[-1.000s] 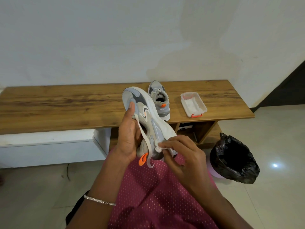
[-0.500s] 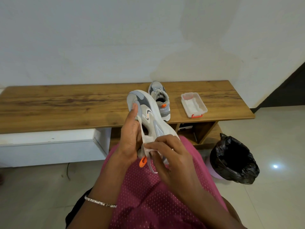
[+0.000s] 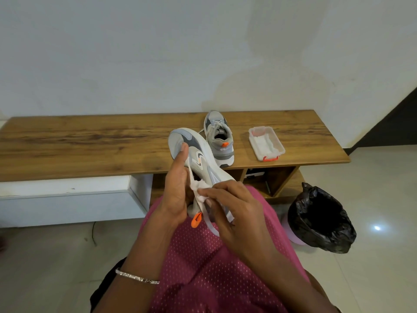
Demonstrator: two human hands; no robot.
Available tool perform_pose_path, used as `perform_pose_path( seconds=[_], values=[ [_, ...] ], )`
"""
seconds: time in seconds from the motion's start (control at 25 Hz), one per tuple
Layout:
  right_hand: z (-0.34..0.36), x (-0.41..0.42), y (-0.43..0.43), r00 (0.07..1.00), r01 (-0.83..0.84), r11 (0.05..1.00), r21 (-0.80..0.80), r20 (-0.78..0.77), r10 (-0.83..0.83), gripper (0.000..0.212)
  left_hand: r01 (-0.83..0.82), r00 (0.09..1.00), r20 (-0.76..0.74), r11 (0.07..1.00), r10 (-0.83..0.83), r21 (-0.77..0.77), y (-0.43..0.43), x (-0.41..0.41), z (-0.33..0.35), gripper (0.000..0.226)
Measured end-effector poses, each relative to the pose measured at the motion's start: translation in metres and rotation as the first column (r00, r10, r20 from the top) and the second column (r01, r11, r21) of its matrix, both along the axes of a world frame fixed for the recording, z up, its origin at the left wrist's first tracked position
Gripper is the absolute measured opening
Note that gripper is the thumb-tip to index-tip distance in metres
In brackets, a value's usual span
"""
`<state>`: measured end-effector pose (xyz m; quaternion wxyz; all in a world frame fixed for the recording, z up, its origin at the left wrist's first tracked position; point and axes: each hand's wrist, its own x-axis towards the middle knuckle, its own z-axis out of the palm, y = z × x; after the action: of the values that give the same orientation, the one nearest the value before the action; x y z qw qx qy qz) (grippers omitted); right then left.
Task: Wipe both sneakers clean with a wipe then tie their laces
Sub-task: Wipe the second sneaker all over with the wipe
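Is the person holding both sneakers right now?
No, the left hand grips the near sneaker, the right hand pinches a wipe against it, and the far sneaker stands on the wooden bench.

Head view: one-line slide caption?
Wiping step: left hand holds a grey sneaker while right hand presses a wipe against it.
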<state>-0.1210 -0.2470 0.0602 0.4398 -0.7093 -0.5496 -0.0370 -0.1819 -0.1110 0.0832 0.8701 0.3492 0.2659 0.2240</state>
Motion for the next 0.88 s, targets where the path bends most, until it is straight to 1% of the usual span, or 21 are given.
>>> perform_pose_path(
  seconds=[0.12,0.24,0.36,0.4,0.48,0.52,0.6,0.76,0.88],
  values=[
    [-0.012,-0.012,-0.012,0.999,-0.03,0.999,-0.016,-0.029,0.029,0.022,-0.057,0.998,0.005,0.997,0.057,0.047,0.006,0.0,-0.002,0.06],
    [-0.01,-0.007,-0.011,1.0,-0.021,1.0,0.012,0.008,0.021,0.021,-0.051,0.999,-0.003,0.997,0.051,0.053,0.005,0.002,-0.001,0.055],
    [0.001,0.006,0.0,0.998,0.042,0.999,0.035,0.045,-0.044,0.023,0.033,0.999,-0.015,0.999,-0.033,0.004,0.001,0.003,0.0,0.061],
    [0.004,0.01,0.004,0.997,0.065,0.997,0.039,0.04,-0.067,0.024,0.064,0.998,-0.021,0.998,-0.064,-0.005,0.0,0.003,-0.001,0.063],
    [0.006,0.016,0.009,0.996,0.091,0.995,0.039,0.002,-0.091,0.024,0.078,0.997,-0.025,0.997,-0.077,0.012,-0.001,0.002,-0.004,0.065],
    [0.004,0.017,0.009,0.996,0.093,0.995,0.028,-0.009,-0.093,0.025,0.07,0.997,-0.02,0.997,-0.07,0.014,-0.001,0.002,-0.006,0.067],
    [-0.001,0.015,0.004,0.995,0.099,0.995,-0.014,0.022,-0.099,0.026,0.039,0.999,-0.018,0.999,-0.039,0.014,0.0,0.001,-0.006,0.067],
    [-0.016,0.007,-0.015,0.988,0.124,0.991,-0.043,0.103,-0.119,0.023,-0.027,0.999,-0.019,0.997,0.028,0.074,0.005,0.002,-0.007,0.053],
    [-0.015,0.019,-0.013,0.983,0.148,0.985,-0.087,0.126,-0.136,0.02,0.016,0.999,-0.041,0.997,-0.013,0.081,0.0,0.002,-0.007,0.055]
  ],
)
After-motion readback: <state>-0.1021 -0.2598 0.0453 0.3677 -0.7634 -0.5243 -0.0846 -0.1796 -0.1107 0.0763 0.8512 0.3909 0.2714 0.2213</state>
